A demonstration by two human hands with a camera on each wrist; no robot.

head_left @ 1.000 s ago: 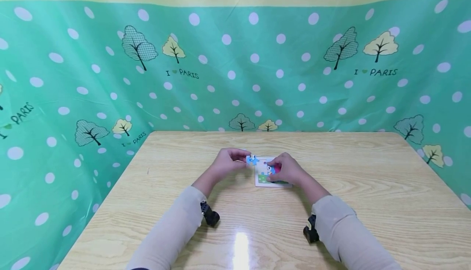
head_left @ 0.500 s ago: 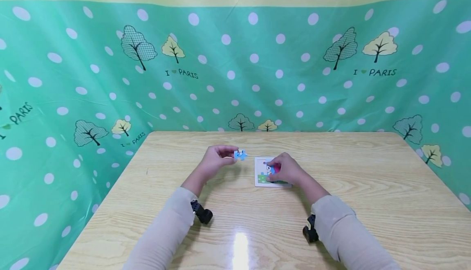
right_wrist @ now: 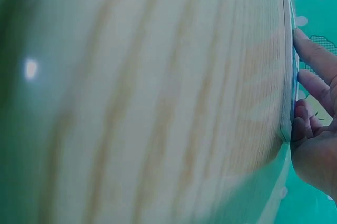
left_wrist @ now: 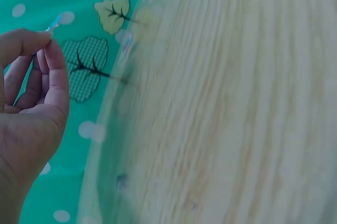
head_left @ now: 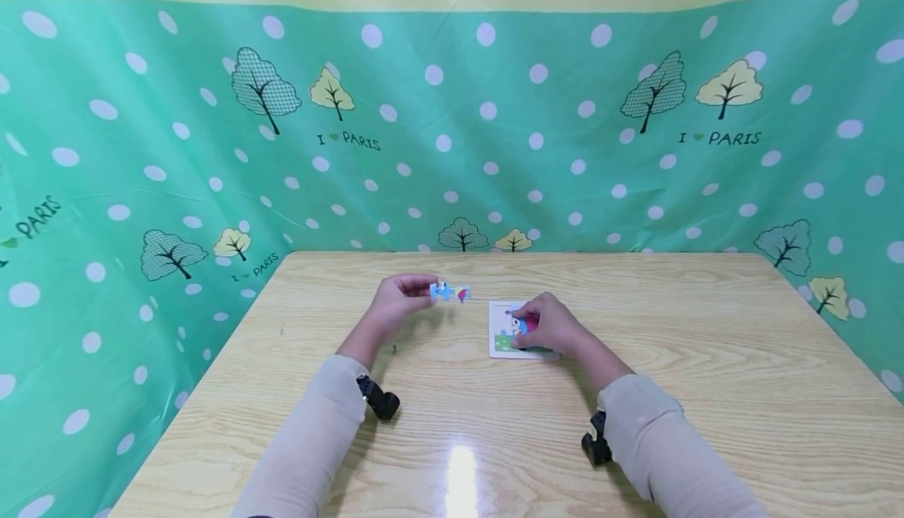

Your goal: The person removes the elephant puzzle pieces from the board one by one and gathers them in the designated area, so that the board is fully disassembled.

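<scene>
The left hand (head_left: pixel 391 300) grasps a small blue piece (head_left: pixel 439 291), pinching it at its left edge between thumb and fingers above the far half of the counter (head_left: pixel 720 361). The left wrist view shows the piece nearly edge-on at the tips of the thumb and fingers, with the other fingers bent behind. A dark mark is visible on the printed face of the piece in the head view, though too small to make out. Just to its right is a second piece (head_left: pixel 462 294), pale with patches of yellow and pink; it appears to lie on the counter.

The board (head_left: pixel 497 322) lies flat on the counter, right of both pieces and apart from them. It has a white border and a picture with a green strip along the near side and a blue and pink figure, partly covered by the right hand (head_left: pixel 554 326). That hand has its thumb and fingers spread on the board, grasping nothing that can be seen; in the right wrist view the upper fingers are fairly straight and touch the board's face.

Both arms wear pale sleeves (head_left: pixel 304 432), each with a black device (head_left: pixel 380 399) at the wrist. A green cloth (head_left: pixel 438 110) with white dots and printed trees hangs behind the counter.
</scene>
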